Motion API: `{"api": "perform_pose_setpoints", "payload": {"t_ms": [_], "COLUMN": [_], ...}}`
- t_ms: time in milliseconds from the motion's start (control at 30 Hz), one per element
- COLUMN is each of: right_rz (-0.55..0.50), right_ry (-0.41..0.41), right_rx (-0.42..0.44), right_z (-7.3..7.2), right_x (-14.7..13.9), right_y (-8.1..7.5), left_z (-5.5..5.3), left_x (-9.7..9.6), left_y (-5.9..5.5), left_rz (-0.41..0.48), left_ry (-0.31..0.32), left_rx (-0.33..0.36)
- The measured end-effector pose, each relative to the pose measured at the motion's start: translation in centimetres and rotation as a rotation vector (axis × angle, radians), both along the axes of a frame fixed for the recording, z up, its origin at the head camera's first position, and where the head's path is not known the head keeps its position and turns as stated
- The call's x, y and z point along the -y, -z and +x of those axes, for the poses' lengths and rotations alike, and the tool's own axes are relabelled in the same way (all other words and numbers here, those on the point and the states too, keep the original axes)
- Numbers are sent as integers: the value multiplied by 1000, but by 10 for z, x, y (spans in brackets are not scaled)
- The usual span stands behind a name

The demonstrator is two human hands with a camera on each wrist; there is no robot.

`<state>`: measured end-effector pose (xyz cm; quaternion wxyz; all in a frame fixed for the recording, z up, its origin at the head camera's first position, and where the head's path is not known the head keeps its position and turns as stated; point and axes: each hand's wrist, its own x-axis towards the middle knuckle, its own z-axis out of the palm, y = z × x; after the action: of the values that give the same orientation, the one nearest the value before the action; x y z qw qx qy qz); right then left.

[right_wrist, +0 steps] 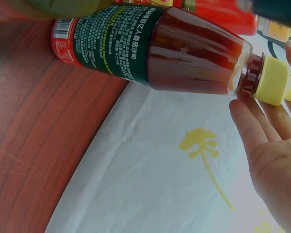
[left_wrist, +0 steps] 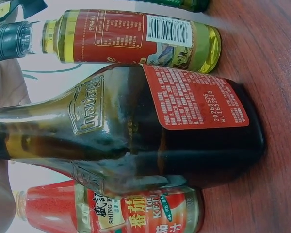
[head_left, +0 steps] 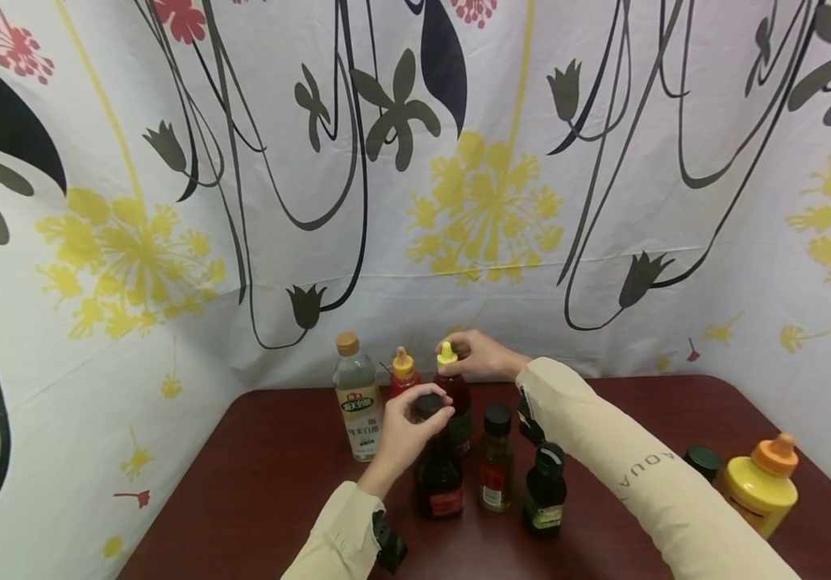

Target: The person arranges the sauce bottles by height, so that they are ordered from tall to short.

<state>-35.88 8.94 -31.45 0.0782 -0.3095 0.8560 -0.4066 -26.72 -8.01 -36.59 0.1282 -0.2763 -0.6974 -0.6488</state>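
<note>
In the head view, my left hand (head_left: 402, 435) curls its thumb and fingers round the black-capped top of a dark sauce bottle (head_left: 440, 487). This bottle stands upright on the table, and the left wrist view shows its embossed glass and red label (left_wrist: 199, 97). Farther back, my right hand (head_left: 486, 354) pinches the yellow cap (right_wrist: 272, 80) of a ketchup bottle (right_wrist: 196, 53) with a green label. Its base is on the table. Just left of it stands a red ketchup bottle (head_left: 404, 372), partly hidden by my left hand. A yellow oil bottle (left_wrist: 131, 39) is beside the dark one.
A clear white-vinegar bottle (head_left: 359, 403) stands at the back left. A small dark green bottle (head_left: 546, 495) is below my right forearm. Farther right are a yellow squeeze bottle (head_left: 759, 487) and a dark green lid (head_left: 703, 459), partly behind the sleeve. A patterned cloth (head_left: 488, 306) hangs behind the table (head_left: 241, 483).
</note>
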Motion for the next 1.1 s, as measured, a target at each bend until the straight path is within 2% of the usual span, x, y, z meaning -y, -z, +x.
{"api": "perform_pose_setpoints", "payload": {"t_ms": [333,500,567,700,867,1000,1100], "right_rz": [92,100,94,94,101,89,62], "right_ry": [-13,-31,-19,-4,5,-28,-41], "right_rx": [27,67,96,100,55,3,3], "right_z": [4,5,6,9,17,25,32], "right_x": [-12,-22,-26,-33,-43,-52,-61], "right_y": [-10,-16,-19,-22,-23,-24,-27], "left_z": [0,0,0,1,2,2,2], "left_x": [-2,-2,-2,-1,-1,-2,-3], "left_y": [-2,-3,-3,-1,1,2,2], "left_rz": [17,18,18,10,-9,4,8], "left_ry": [1,6,-1,-15,-26,-18,-16], "left_rx": [4,-5,-14,-29,-41,-36,-41]}}
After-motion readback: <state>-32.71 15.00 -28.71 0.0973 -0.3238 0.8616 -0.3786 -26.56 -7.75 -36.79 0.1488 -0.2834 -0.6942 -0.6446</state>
